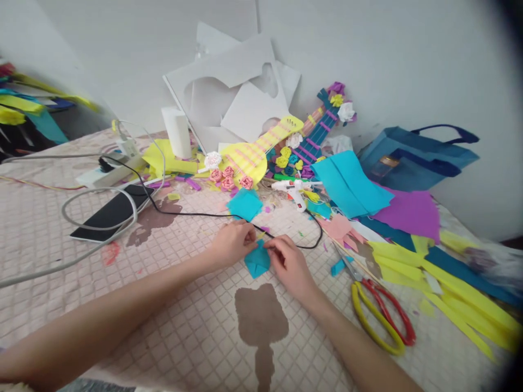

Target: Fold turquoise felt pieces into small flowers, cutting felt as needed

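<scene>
Between my two hands is a small blue piece of crepe paper [257, 261], its lower end pointed and creased. My left hand [232, 243] pinches its upper left edge with the fingers closed. On the upper right edge, my right hand [288, 261] grips the same piece between thumb and fingers. Just beyond them a flat blue paper square [245, 204] lies on the table. A black cord [196, 214] runs behind my hands. To the right, a white hot glue gun [295, 191] rests on its side among paper scraps.
Scissors [379, 316] with red and yellow handles lie at the right, near yellow paper strips [449, 288]. A yellow paper guitar [249, 163] with flowers and a blue one [316, 136] lean at the back. A phone-like black slab [110, 215] and power strip [104, 171] sit left.
</scene>
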Tool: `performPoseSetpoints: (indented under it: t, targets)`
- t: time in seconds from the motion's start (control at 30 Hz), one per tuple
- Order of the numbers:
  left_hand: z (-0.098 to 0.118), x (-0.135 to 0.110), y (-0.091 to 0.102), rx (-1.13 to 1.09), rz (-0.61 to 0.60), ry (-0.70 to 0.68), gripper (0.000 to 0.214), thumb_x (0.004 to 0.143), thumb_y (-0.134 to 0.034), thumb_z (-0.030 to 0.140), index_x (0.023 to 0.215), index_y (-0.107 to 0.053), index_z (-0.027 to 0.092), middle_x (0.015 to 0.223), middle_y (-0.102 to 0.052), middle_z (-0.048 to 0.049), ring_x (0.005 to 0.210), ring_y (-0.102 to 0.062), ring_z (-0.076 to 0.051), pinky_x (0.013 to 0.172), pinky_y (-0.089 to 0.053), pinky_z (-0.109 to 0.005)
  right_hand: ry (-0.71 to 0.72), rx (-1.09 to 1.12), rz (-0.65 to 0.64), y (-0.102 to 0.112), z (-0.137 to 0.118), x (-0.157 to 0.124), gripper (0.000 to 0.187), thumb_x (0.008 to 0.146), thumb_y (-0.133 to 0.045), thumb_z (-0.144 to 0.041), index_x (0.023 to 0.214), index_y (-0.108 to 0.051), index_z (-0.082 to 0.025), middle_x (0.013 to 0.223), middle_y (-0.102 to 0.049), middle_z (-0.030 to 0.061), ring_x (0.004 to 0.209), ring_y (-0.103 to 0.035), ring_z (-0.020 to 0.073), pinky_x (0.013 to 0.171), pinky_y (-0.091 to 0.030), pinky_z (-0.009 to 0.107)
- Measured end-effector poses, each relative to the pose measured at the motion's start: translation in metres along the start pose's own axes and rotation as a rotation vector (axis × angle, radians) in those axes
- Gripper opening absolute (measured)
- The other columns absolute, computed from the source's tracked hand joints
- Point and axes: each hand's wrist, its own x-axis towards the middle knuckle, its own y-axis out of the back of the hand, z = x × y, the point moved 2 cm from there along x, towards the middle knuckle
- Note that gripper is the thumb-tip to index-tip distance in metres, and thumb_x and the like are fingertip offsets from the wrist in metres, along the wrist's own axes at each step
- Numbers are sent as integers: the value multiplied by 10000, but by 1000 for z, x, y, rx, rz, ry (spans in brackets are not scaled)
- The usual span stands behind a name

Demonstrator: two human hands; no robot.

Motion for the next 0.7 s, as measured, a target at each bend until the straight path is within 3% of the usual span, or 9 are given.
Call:
performPoseSetpoints:
  t: [0.1, 0.23, 0.47, 0.6, 0.7]
  targets:
    - [2, -2, 1, -28, 1, -15, 23, 707, -603, 163, 712, -599, 185, 753, -624, -26, 763, -577, -199, 654, -411, -284, -117, 80, 30, 2, 6, 3, 115, 873, -474, -215, 929, -573, -205, 886, -608, 57, 780, -592, 190, 703, -496, 336]
    - [5, -2, 3, -121, -22, -22, 34, 720, -592, 146, 696, -595, 171, 732, -616, -23, 703, -567, -170, 618, -411, -263, -236, 175, -42, 4, 9, 7, 180, 881, -490, -332, 951, -580, -193, 882, -641, 58, 745, -599, 178, 678, -491, 320]
    - [2, -5, 1, -347, -60, 6, 86, 753, -625, 215, 711, -575, 159, 632, -595, 5, 585, -543, -125, 523, -397, -222, -281, 254, -127, 3, 9, 10, 130, 813, -580, -331, 800, -568, -202, 708, -580, -5, 636, -537, 150, 601, -426, 279]
    - [2, -6, 2, -477, -55, 29, 200, 772, -641, 280, 898, -567, 143, 700, -630, -10, 636, -596, -130, 567, -461, -229, -309, 361, -79, 3, 6, 7, 179, 810, -594, -370, 760, -560, -201, 644, -504, -28, 574, -458, 123, 531, -360, 252]
    - [0, -7, 5, -667, -149, 40, 365, 754, -672, 340, 1030, -546, 137, 813, -669, -43, 758, -647, -161, 662, -511, -269, -438, 538, -18, 4, 3, 5, 226, 784, -629, -415, 756, -546, -206, 598, -449, -51, 499, -377, 95, 449, -282, 229]
